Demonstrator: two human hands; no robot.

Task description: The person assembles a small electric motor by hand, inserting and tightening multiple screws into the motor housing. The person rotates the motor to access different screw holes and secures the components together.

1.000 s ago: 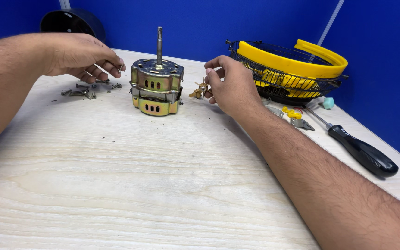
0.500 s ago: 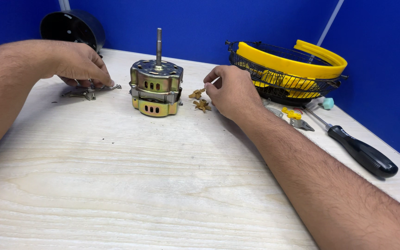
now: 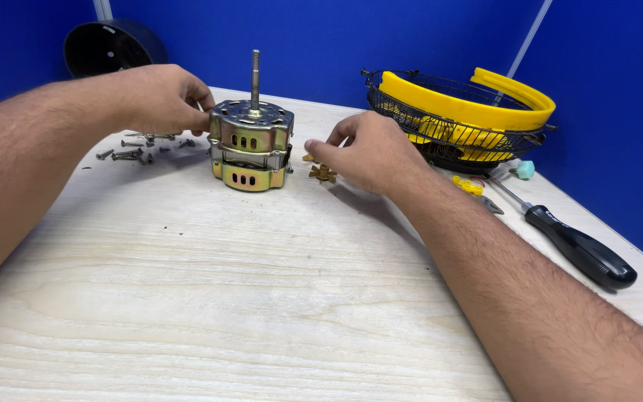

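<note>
A brass-coloured metal motor housing with slotted sides and an upright threaded steel shaft [image 3: 251, 145] stands on the pale wood-grain table [image 3: 225, 298], towards the far edge and a little left of the middle. The person's left hand [image 3: 161, 97] reaches in from the left edge, and its fingertips touch the upper left rim of the housing; the fingers are curled, but the view does not show whether they pinch anything, so the grip cannot be told. The right hand [image 3: 366, 152] comes in from the near right corner and lies just right of the housing, palm down, fingers loosely spread and apart from the motor. It seems to hold nothing. Just under its fingertips lies a small brass star-shaped fitting [image 3: 322, 173] on the table, beside the foot of the housing.

A scatter of small grey screws [image 3: 132, 149] lies left of the housing, below the left hand. At the far left corner a black round plastic cover [image 3: 109, 46] lies tipped on its side. Near the far right corner sits a black wire fan guard with yellow plastic rings [image 3: 459, 119]. Along the right edge lies a black-handled screwdriver [image 3: 578, 249], well apart from both hands.
</note>
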